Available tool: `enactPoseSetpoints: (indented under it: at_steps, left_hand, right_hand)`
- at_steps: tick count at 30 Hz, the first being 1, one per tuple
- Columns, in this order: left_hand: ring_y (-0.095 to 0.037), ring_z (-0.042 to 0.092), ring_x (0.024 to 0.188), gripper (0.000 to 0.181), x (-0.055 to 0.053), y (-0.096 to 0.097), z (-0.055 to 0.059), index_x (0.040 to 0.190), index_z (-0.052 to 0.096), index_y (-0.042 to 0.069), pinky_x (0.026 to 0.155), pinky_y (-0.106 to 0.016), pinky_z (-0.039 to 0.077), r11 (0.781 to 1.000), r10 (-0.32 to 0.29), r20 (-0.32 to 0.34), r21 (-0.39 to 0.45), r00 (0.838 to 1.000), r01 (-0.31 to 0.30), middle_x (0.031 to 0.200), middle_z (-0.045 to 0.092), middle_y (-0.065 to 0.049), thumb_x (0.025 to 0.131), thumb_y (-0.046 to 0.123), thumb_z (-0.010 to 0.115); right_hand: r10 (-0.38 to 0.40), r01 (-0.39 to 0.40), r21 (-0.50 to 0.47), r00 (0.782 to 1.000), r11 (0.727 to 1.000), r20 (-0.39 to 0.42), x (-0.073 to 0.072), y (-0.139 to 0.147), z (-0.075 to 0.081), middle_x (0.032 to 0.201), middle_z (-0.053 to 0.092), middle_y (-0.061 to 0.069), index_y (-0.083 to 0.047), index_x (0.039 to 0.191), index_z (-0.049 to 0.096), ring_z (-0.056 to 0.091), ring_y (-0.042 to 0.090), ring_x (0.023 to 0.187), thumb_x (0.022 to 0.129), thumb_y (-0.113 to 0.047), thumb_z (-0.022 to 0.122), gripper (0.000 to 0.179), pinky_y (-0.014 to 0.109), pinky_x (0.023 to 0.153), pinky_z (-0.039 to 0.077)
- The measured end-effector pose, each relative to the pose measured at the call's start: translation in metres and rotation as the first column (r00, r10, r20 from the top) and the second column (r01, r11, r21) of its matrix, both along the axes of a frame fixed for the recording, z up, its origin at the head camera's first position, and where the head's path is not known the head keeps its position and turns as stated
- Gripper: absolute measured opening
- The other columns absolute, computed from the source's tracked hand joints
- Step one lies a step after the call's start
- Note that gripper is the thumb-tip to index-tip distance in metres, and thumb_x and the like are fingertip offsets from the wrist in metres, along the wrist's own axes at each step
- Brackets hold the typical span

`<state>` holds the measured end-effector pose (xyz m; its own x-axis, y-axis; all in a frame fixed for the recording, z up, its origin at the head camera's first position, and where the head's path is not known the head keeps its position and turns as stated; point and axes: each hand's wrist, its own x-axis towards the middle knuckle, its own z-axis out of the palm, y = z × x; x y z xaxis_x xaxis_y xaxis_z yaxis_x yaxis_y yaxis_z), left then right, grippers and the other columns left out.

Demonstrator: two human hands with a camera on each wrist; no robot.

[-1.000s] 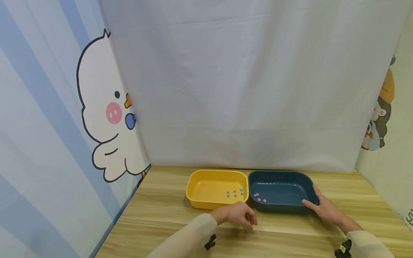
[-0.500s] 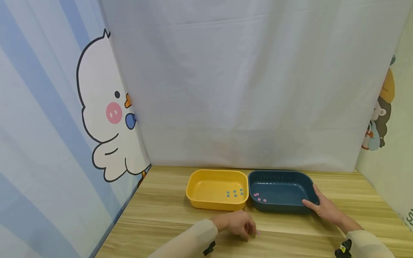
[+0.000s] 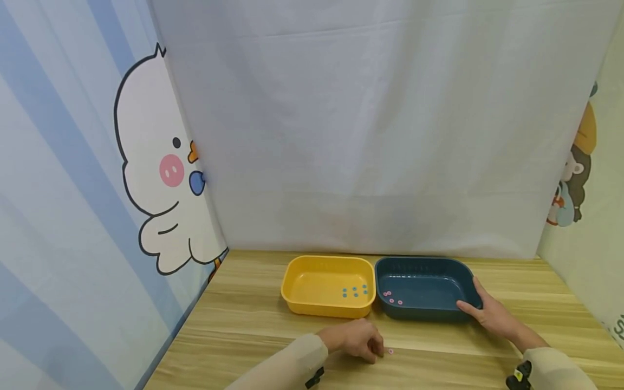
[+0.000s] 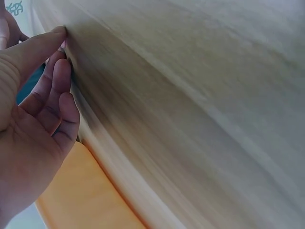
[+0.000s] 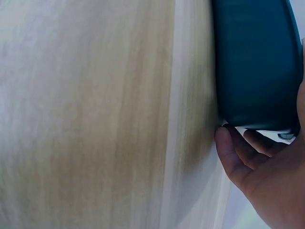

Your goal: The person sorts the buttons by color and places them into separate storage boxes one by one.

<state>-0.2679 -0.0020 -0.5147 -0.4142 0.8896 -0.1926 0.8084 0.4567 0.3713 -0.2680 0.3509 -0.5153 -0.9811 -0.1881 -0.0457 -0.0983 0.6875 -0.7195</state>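
Observation:
On the table, my left hand (image 3: 358, 340) is lowered in front of the yellow tray. Its thumb and fingers are bent together, and a speck of pink ring (image 4: 63, 44) shows between their tips in the left wrist view. Another small pink ring (image 3: 390, 351) lies just right of the fingertips. My right hand (image 3: 497, 317) grips the right end of the dark blue tray (image 3: 429, 313), thumb by the front corner and fingers along the side. Several pink rings (image 3: 391, 300) lie inside that tray at its left.
The yellow tray (image 3: 322, 311) stands against the blue tray's left side, with several small blue rings (image 3: 355, 289) in its right half. A grey-white curtain (image 3: 370, 135) hangs behind the wooden table (image 3: 244, 325).
My left hand has come down toward the table, and the nearer pink ring is now covered by its fingers. My right hand has stayed on the dark blue tray.

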Motion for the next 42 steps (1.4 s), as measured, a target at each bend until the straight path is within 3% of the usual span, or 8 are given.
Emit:
enactPoseSetpoints:
  at_steps: [17,27,31,35,39,42]
  left_hand:
    - [0.01,0.05,0.069,0.005,0.0,-0.008,-0.002,0.088,0.074,0.015,0.064,-0.005,0.041,0.999,0.038,0.03,0.02,0.999,-0.039,0.078,0.059,0.015,0.084,0.016,0.073]
    - [0.01,0.047,0.064,0.004,0.0,-0.009,-0.003,0.08,0.072,0.015,0.06,-0.006,0.04,0.999,0.027,0.013,0.034,1.0,-0.028,0.072,0.057,0.017,0.082,0.015,0.075]
    - [0.01,0.046,0.062,0.008,0.0,-0.011,-0.004,0.077,0.069,0.016,0.06,-0.006,0.04,0.998,0.036,0.03,0.053,0.999,-0.037,0.07,0.056,0.018,0.082,0.014,0.075]
    - [0.008,0.048,0.062,0.008,-0.002,-0.013,-0.003,0.077,0.068,0.016,0.061,-0.008,0.042,0.994,0.072,0.096,0.074,0.993,-0.08,0.069,0.057,0.018,0.083,0.013,0.074]
    - [0.006,0.05,0.063,0.009,-0.006,-0.015,0.002,0.079,0.067,0.015,0.062,-0.01,0.044,0.988,0.105,0.141,0.095,0.984,-0.119,0.069,0.058,0.016,0.084,0.011,0.073]
    - [0.005,0.05,0.065,0.006,-0.01,-0.014,0.008,0.083,0.067,0.014,0.063,-0.01,0.044,0.987,0.104,0.138,0.11,0.985,-0.12,0.071,0.058,0.015,0.085,0.012,0.072]
  right_hand:
    - [-0.008,0.008,0.014,1.0,1.0,0.003,0.0,0.0,0.001,0.143,-0.001,0.044,0.009,0.144,-0.014,0.009,0.062,0.127,0.095,-0.039,0.055,0.097,0.069,0.097,0.016]
    - [-0.005,0.005,0.006,1.0,1.0,0.012,0.0,0.0,0.001,0.143,-0.002,0.044,0.01,0.144,-0.014,0.007,0.062,0.127,0.095,-0.039,0.055,0.098,0.07,0.098,0.014]
    - [-0.006,0.006,0.008,1.0,1.0,0.009,0.0,-0.001,0.002,0.142,-0.001,0.045,0.01,0.144,-0.013,0.008,0.062,0.127,0.095,-0.038,0.055,0.097,0.07,0.098,0.014]
    - [-0.002,0.002,0.008,1.0,1.0,0.005,0.0,-0.001,0.001,0.142,-0.001,0.045,0.01,0.144,-0.013,0.008,0.062,0.127,0.095,-0.037,0.055,0.097,0.07,0.097,0.015]
    - [-0.002,0.002,0.014,1.0,1.0,0.008,0.0,-0.001,0.001,0.142,-0.001,0.045,0.01,0.144,-0.014,0.008,0.062,0.127,0.095,-0.038,0.055,0.097,0.07,0.097,0.015]
    - [-0.005,0.005,0.014,1.0,1.0,0.012,-0.001,0.0,0.0,0.142,-0.002,0.045,0.009,0.144,-0.014,0.009,0.062,0.126,0.095,-0.038,0.055,0.097,0.07,0.097,0.015]
